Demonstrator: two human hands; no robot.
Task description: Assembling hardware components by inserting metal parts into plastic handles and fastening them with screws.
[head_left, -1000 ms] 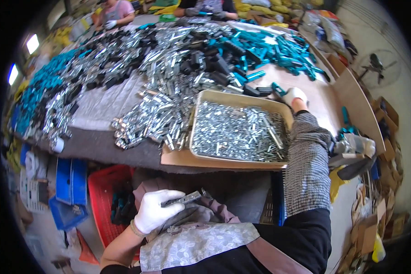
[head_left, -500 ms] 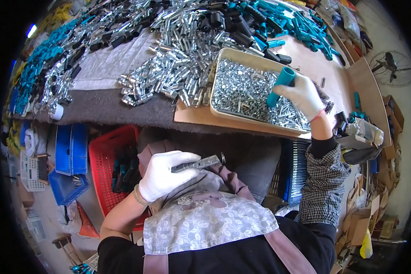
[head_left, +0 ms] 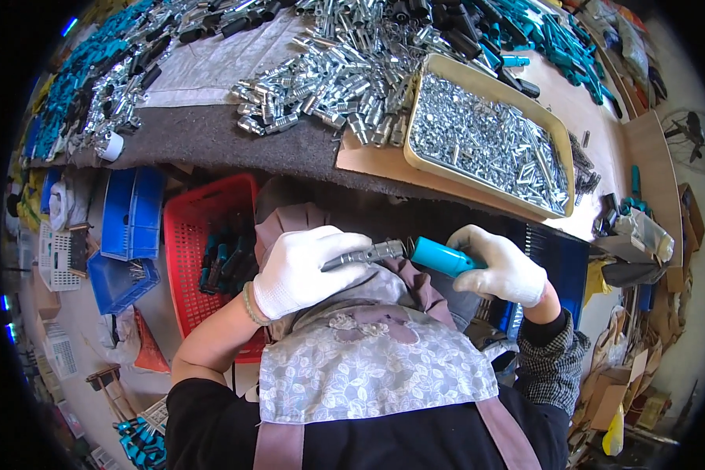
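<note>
My left hand, in a white glove, is closed around a silver metal shaft with a ribbed, stepped end pointing right. My gloved right hand grips a teal plastic sleeve, its fingers and thumb around the right end. A small dark spring-like piece shows between the shaft's tip and the sleeve. The two parts are nearly in line above my lap, their ends very close; I cannot tell whether they touch. Beyond my hands, a cream tray full of small metal pins stands on the bench.
Loose silver metal shafts are heaped left of the tray. Teal sleeves lie at the far right of the bench. Under the bench edge stand a red basket with teal-and-black pieces and blue bins. A cardboard box is on the right.
My right hand has moved from above the tray down to my lap with the teal sleeve, now beside the shaft's end. My left hand still holds the shaft. The view has shifted.
</note>
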